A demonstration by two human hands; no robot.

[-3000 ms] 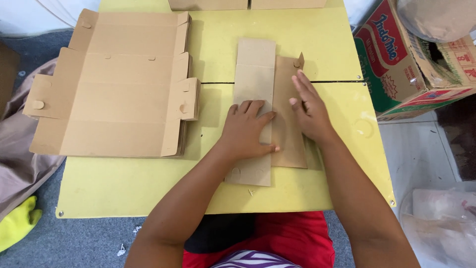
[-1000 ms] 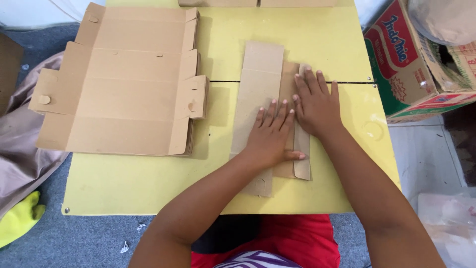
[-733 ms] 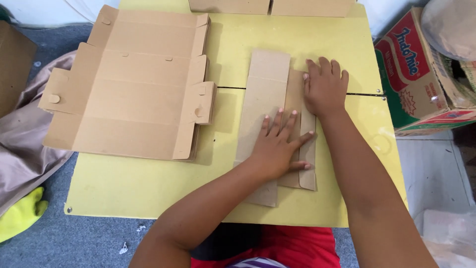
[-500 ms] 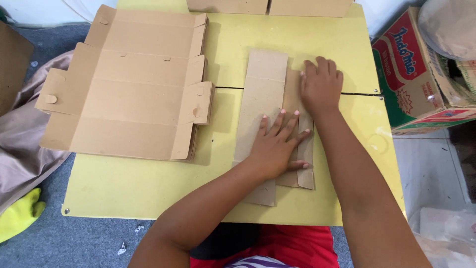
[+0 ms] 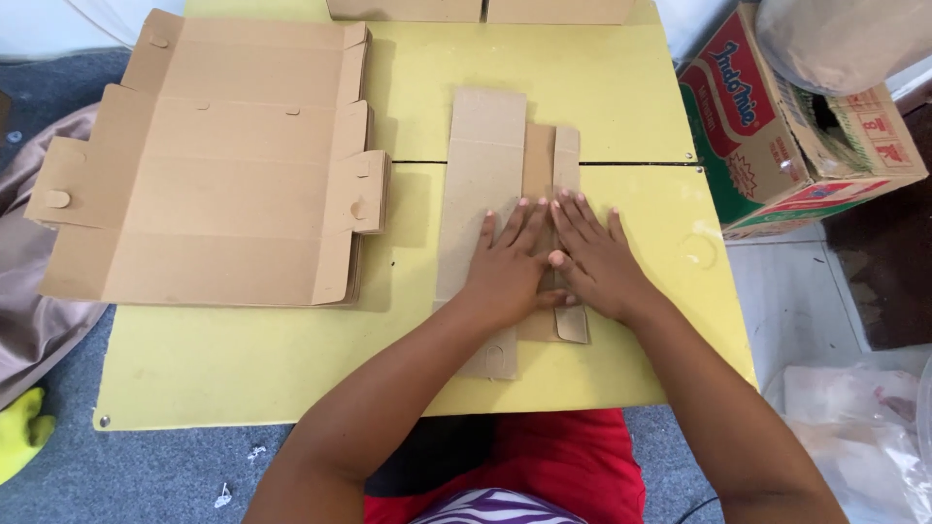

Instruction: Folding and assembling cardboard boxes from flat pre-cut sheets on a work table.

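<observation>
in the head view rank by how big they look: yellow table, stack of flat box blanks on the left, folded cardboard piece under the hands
1. yellow table
2. stack of flat box blanks
3. folded cardboard piece, pressed flat under the left hand and right hand

You are pressing two hands, left hand and right hand, on one folded cardboard blank; one stack of flat blanks is lying left of your fingers, one printed carton right.
</observation>
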